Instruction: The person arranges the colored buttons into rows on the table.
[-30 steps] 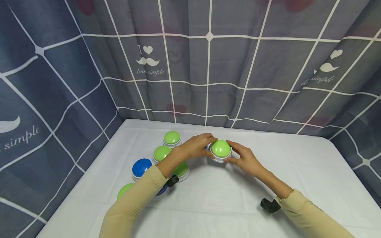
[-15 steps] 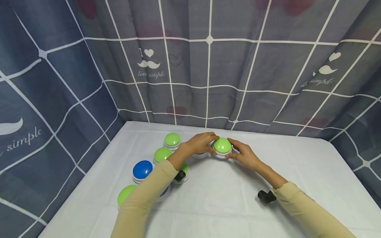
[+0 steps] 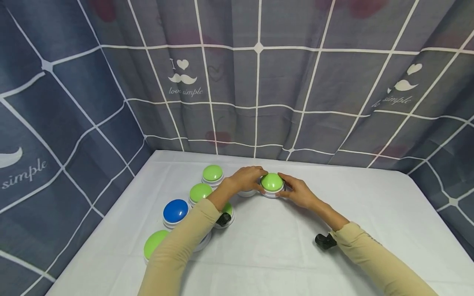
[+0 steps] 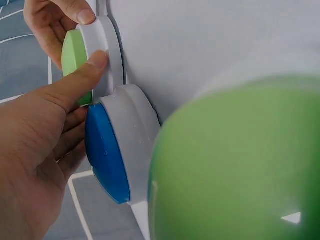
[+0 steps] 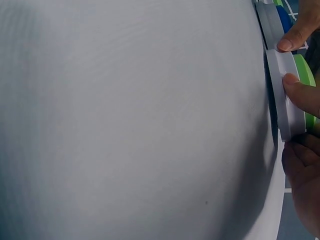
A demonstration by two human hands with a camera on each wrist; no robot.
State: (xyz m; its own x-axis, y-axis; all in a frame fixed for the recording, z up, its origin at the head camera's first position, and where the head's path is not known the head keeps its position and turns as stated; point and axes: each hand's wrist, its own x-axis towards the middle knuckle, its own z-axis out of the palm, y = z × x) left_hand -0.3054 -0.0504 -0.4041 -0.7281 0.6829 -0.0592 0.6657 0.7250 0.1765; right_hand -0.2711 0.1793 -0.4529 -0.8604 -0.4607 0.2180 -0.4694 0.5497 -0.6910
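A green-domed push button (image 3: 272,182) with a white base is near the table's back edge. My left hand (image 3: 247,180) and right hand (image 3: 300,193) hold it from opposite sides. In the left wrist view, my left thumb presses the white base of the green button (image 4: 75,55). A blue-domed push button (image 4: 107,152) sits right beside it, under my left hand; the head view shows only its white base (image 3: 247,193). In the right wrist view, my right thumb lies on the base (image 5: 287,100), close to the tablecloth.
Left of my hands stand several more buttons, including a blue one (image 3: 175,211) and green ones (image 3: 212,173) (image 3: 200,192) (image 3: 155,243). My left forearm (image 3: 181,242) partly covers some. White cloth (image 3: 277,255) covers the table; a grey checked curtain (image 3: 237,82) hangs behind.
Both hands have shifted the green button slightly back and lowered it beside the covered blue button, whose white base now shows. The right forearm has moved a little left.
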